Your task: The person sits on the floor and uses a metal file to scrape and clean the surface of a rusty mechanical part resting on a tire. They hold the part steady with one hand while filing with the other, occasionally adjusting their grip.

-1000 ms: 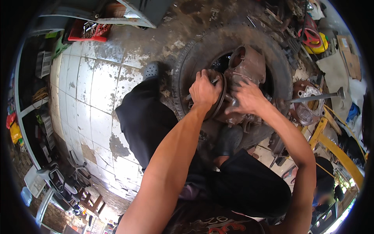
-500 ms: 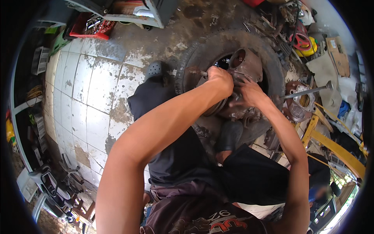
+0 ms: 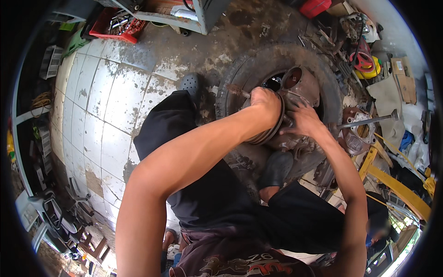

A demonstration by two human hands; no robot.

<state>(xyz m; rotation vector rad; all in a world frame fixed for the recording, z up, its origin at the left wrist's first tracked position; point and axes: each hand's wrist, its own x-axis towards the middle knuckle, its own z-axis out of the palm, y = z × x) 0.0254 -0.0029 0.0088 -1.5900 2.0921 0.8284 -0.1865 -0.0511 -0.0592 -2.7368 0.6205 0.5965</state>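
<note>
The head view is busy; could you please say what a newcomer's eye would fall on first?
Probably the large tire lying right of centre, with a brown metal housing over its opening and the left hand and right hand close together there. The red crate at the upper left and the yellow frame at the right stand out next.

Counting one left hand [image 3: 266, 99] between one and two o'clock, one right hand [image 3: 302, 121] between two and three, making two. Finding one tyre [image 3: 247, 62] and one metal housing [image 3: 310, 87] toward two, one rod [image 3: 369, 121] at three. Adding one grey clog [image 3: 190, 84] at eleven, one dark clog [image 3: 277, 167] at four, one red crate [image 3: 110, 36] between ten and eleven.
</note>
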